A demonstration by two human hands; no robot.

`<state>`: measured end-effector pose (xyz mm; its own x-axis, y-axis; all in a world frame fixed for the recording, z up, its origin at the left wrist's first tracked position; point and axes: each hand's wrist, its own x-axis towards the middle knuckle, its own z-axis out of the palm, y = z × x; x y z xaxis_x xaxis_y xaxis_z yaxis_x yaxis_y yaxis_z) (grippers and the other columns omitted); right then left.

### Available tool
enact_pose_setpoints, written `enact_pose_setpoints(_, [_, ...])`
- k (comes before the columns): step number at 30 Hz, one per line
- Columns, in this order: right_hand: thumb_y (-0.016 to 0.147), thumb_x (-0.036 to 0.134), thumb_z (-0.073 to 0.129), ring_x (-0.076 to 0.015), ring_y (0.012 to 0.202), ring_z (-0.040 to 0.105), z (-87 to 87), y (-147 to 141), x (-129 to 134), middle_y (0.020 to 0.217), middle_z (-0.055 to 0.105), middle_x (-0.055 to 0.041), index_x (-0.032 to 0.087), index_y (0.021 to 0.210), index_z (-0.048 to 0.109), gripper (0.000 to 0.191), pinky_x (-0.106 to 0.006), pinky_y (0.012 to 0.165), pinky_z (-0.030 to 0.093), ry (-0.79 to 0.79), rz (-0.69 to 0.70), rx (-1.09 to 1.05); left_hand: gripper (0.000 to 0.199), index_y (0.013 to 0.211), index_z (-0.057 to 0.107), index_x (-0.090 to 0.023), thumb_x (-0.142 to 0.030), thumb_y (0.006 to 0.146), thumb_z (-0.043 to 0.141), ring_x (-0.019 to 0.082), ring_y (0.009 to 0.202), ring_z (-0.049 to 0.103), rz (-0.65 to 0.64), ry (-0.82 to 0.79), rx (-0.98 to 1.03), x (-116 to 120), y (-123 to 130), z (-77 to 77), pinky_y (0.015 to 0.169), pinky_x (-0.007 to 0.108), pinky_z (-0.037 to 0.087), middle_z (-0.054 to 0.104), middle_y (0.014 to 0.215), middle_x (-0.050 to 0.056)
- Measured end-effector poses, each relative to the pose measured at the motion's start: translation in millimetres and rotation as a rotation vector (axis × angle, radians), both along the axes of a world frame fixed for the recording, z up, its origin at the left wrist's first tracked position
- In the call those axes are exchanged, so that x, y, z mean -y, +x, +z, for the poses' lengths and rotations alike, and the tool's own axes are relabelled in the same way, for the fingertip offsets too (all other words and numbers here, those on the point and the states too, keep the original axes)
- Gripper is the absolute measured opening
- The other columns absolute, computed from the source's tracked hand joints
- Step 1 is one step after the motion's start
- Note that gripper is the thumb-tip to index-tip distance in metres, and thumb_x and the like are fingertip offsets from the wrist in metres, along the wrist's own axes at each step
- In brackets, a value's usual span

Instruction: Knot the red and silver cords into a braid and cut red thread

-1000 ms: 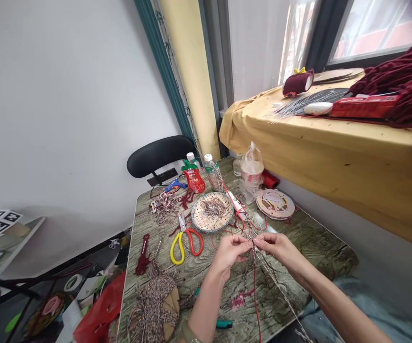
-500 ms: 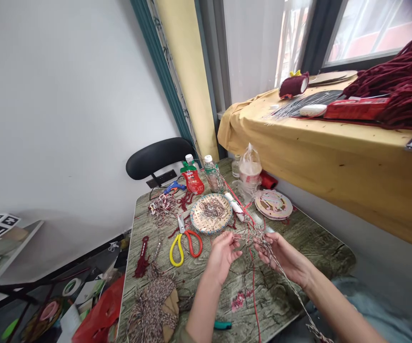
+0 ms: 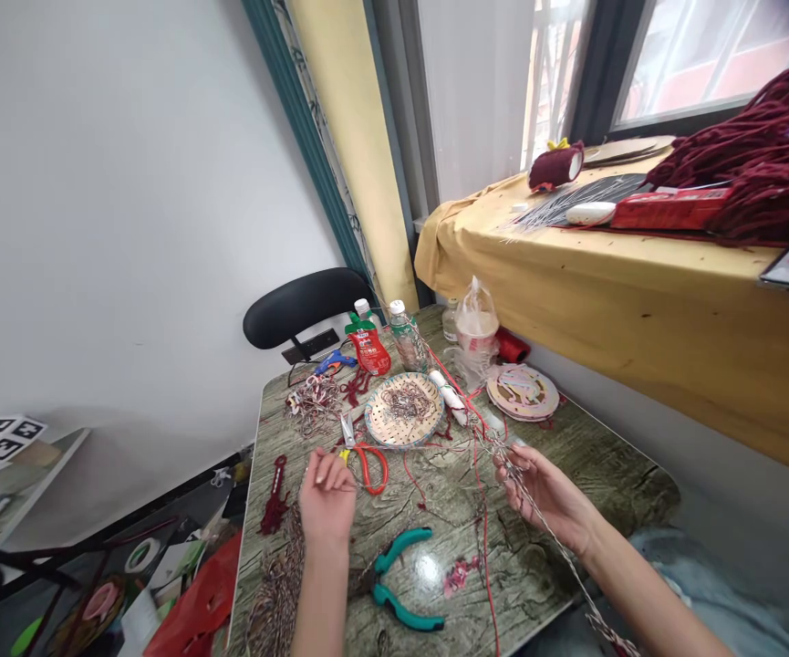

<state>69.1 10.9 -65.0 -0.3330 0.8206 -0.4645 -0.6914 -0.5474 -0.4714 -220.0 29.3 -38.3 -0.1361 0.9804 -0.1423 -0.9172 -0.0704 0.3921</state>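
My right hand is closed round a bundle of twisted mottled cord, which trails down toward the lower right. Out to the left, my left hand has its fingers curled together on a thin strand that stretches across to the bundle. Beside the left hand lie scissors with red and yellow handles, the yellow one mostly hidden. A red cord runs down the table past the bundle. Teal-handled pliers lie between my forearms, their jaws partly covered by the left arm.
A woven plate holds cord scraps. Behind it stand a bottle, a red pouch and a bagged cup. Mottled yarn lies at the near left, a round disc at the right. A cloth-covered ledge borders the table.
My left hand has moved left, away from my right hand, drawing the strand out. The pliers are now uncovered, while the yarn and yellow scissor handle are more hidden. The right hand has barely moved.
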Motion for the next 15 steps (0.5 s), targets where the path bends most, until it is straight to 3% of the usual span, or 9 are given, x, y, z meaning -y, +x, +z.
enact_pose_setpoints(3, [0.072, 0.027, 0.056, -0.008, 0.061, 0.059, -0.7, -0.5, 0.9, 0.069, 0.061, 0.0015, 0.019, 0.057, 0.044, 0.021, -0.016, 0.051, 0.045, -0.002, 0.007, 0.012, 0.016, 0.082, 0.051, -0.017, -0.013, 0.083, 0.036, 0.002, 0.036, 0.033, 0.168, -0.009, -0.12, -1.1, -21.6, 9.1, 0.035, 0.013, 0.026, 0.037, 0.046, -0.007])
enact_pose_setpoints(6, [0.071, 0.027, 0.057, -0.0088, 0.058, 0.058, -0.9, -2.1, 2.0, 0.068, 0.062, 0.0019, 0.02, 0.061, 0.049, 0.015, -0.018, 0.051, 0.046, 0.02, -0.001, 0.043, 0.015, 0.09, 0.055, -0.017, -0.015, 0.077, 0.046, 0.002, 0.038, 0.035, 0.214, -0.108, -0.364, -3.4, -17.3, 17.4, 0.036, 0.013, 0.026, 0.044, 0.052, -0.007])
enact_pose_setpoints(8, [0.071, 0.027, 0.058, -0.0102, 0.057, 0.058, -0.9, -3.2, 3.2, 0.068, 0.062, 0.0018, 0.021, 0.066, 0.053, 0.009, -0.021, 0.052, 0.047, 0.034, -0.01, 0.065, 0.019, 0.091, 0.057, -0.017, -0.018, 0.072, 0.054, 0.003, 0.043, 0.039, 0.107, -0.174, -0.592, -4.9, 1.3, 17.8, 0.039, 0.013, 0.029, 0.051, 0.06, -0.005])
enact_pose_setpoints(12, [0.069, 0.029, 0.06, -0.0141, 0.062, 0.06, -1.3, -4.2, 6.7, 0.07, 0.064, 0.0001, 0.022, 0.069, 0.057, 0.007, -0.027, 0.057, 0.048, 0.078, -0.018, 0.14, 0.016, 0.077, 0.062, -0.015, -0.027, 0.066, 0.059, 0.011, 0.056, 0.048, -0.341, -0.212, -1.135, -5.6, 56.2, 5.8, 0.05, 0.021, 0.034, 0.058, 0.066, 0.001])
enact_pose_setpoints(13, [0.069, 0.029, 0.06, -0.0147, 0.063, 0.061, -1.7, -4.2, 7.6, 0.071, 0.064, -0.0001, 0.023, 0.07, 0.058, 0.007, -0.028, 0.058, 0.049, 0.1, -0.018, 0.169, 0.013, 0.071, 0.063, -0.015, -0.026, 0.064, 0.06, 0.014, 0.061, 0.05, -0.365, -0.194, -1.282, -4.5, 69.7, 2.3, 0.055, 0.023, 0.036, 0.058, 0.066, 0.002])
enact_pose_setpoints(15, [0.07, 0.03, 0.06, -0.0157, 0.066, 0.061, -2.7, -4.1, 9.1, 0.073, 0.065, -0.0005, 0.023, 0.072, 0.058, 0.008, -0.029, 0.06, 0.049, 0.147, -0.014, 0.226, 0.008, 0.065, 0.062, -0.017, -0.023, 0.06, 0.063, 0.018, 0.073, 0.05, -0.227, -0.135, -1.517, 0.0, 93.4, -2.2, 0.066, 0.026, 0.036, 0.057, 0.071, 0.003])
